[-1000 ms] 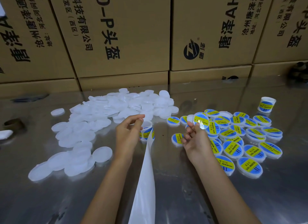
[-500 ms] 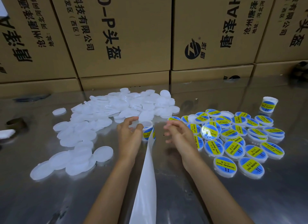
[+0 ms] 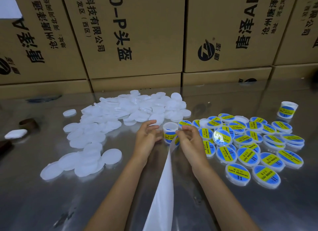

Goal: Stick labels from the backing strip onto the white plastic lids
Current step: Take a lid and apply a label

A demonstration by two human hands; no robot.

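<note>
Both hands [image 3: 169, 139] apparently pinch the label roll [image 3: 170, 132]; stuck labels [image 3: 238, 174] read "SOLDERING PASTE".

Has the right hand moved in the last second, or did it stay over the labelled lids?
Yes. The right hand moved left, off the labelled lids, to the label roll beside the left hand.

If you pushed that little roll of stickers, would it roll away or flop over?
Probably neither just now: the label roll stands on its flat end, so it would likely slide on the shiny metal table. Tipped on its side, it could roll. Its trailing backing strip curves limply, so it is likely floppy.
</note>
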